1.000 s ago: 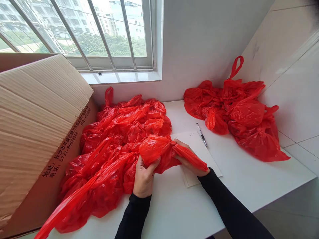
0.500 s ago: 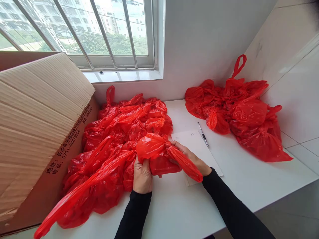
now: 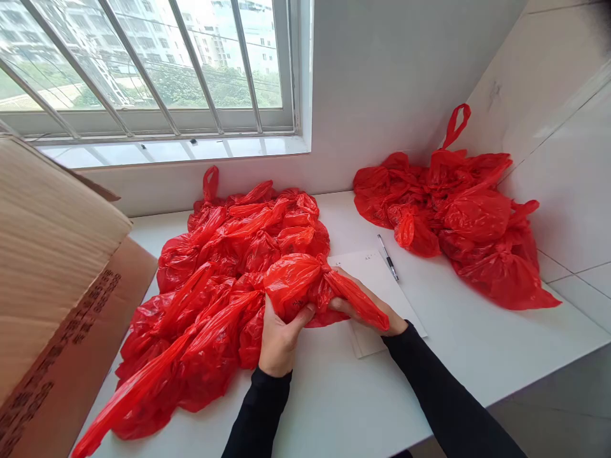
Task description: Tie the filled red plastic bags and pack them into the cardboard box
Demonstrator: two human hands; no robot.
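Between my two hands is a knotted red plastic bag [image 3: 296,286], held above the near part of the table. My left hand [image 3: 280,337] grips its left and lower side, the thumb lying across the front. On the right, my right hand [image 3: 367,308] is closed around the bag near its knot, and the bag's tied tail hangs over that hand, hiding some fingers. What is inside the bag cannot be made out. Just left of the held bag lies a heap of similar red plastic bags [image 3: 210,318], several of them with knotted tops.
A second heap of red bags [image 3: 477,216] sits at the back right by the tiled wall. Paper sheets [image 3: 382,299] and a pen [image 3: 389,257] lie on the white table [image 3: 458,343]. A cardboard box [image 3: 52,273] stands at left, below a barred window [image 3: 157,70].
The cardboard box has shifted left and nearer, uncovering tabletop and sill behind it. My left thumb has come over the bag's front, and the bag has turned slightly in my hands.
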